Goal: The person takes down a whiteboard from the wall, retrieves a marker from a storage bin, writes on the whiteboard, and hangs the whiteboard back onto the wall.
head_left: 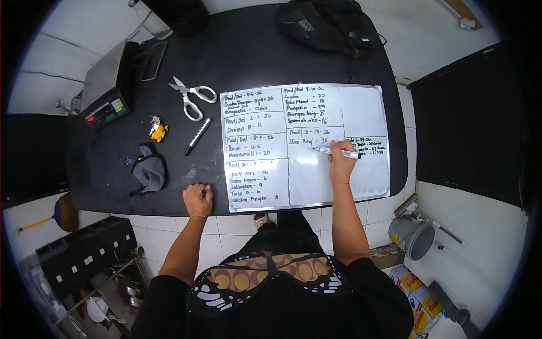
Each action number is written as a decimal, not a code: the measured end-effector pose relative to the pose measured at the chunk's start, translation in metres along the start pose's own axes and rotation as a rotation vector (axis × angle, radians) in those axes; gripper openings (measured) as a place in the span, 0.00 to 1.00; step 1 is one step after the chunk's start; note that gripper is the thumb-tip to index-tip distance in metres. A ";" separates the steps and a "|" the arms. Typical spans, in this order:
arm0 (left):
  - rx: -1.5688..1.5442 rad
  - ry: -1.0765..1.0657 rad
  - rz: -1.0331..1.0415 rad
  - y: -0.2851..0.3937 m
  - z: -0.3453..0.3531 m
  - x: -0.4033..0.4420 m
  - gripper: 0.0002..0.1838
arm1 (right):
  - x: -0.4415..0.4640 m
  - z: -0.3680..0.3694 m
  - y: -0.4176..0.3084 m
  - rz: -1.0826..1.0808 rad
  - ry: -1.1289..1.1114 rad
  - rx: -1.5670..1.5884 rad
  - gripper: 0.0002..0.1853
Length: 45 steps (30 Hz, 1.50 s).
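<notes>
Resting on the near edge of the smooth black table (pixel 248 62), the left hand (pixel 197 200) curls loosely; I cannot tell if its grip holds anything. Farther out, the right hand (pixel 342 160) bends over the flat white board with silver edges (pixel 364 113), its grip pinching a slim white marker (pixel 350 153) whose tip points left. White-handled metal scissors (pixel 192 95) lie beside the board; a soft black bag (pixel 322 25) sits far back.

Glossy whiteboard (pixel 316 175), smooth plastic marker (pixel 323 150), mostly matt tbl (pixel 248 51), shiny metal scissor blades (pixel 179 86), cloth-type pouch (pixel 150 173)
</notes>
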<state>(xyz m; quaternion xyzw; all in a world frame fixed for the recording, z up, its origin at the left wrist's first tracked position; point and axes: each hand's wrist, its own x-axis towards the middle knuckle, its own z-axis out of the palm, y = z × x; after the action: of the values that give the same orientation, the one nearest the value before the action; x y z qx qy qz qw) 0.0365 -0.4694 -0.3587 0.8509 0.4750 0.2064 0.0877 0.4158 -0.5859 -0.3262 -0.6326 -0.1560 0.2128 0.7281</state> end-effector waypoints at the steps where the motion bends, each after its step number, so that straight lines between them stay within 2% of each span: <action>1: 0.002 0.007 0.005 0.000 0.000 0.000 0.10 | 0.000 0.004 0.000 -0.013 -0.009 0.000 0.16; 4: 0.005 0.014 0.011 -0.001 -0.001 -0.001 0.10 | -0.002 0.008 -0.006 -0.021 -0.031 0.058 0.16; 11: -0.032 0.047 0.010 -0.001 -0.003 -0.003 0.09 | -0.015 -0.007 -0.037 0.029 0.164 0.058 0.16; 16: -0.017 0.046 0.017 -0.001 -0.003 -0.004 0.09 | -0.019 -0.005 -0.012 -0.115 0.028 -0.091 0.16; 20: 0.001 0.062 0.015 -0.001 -0.002 -0.003 0.09 | -0.019 0.016 0.004 -0.158 -0.064 -0.272 0.15; 23: 0.003 0.043 0.003 0.000 -0.002 -0.004 0.09 | -0.020 0.031 0.006 -0.144 -0.108 -0.288 0.14; 33: -0.017 0.009 0.007 0.000 -0.004 -0.003 0.10 | -0.023 0.039 0.016 -0.275 -0.142 -0.462 0.13; 45: -0.009 0.019 0.001 0.000 -0.005 -0.002 0.10 | -0.025 0.041 0.016 -0.252 -0.148 -0.462 0.12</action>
<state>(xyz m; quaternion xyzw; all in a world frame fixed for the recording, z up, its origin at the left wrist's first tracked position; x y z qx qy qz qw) 0.0335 -0.4711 -0.3544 0.8488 0.4744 0.2168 0.0868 0.3722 -0.5618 -0.3352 -0.7404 -0.3308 0.1247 0.5717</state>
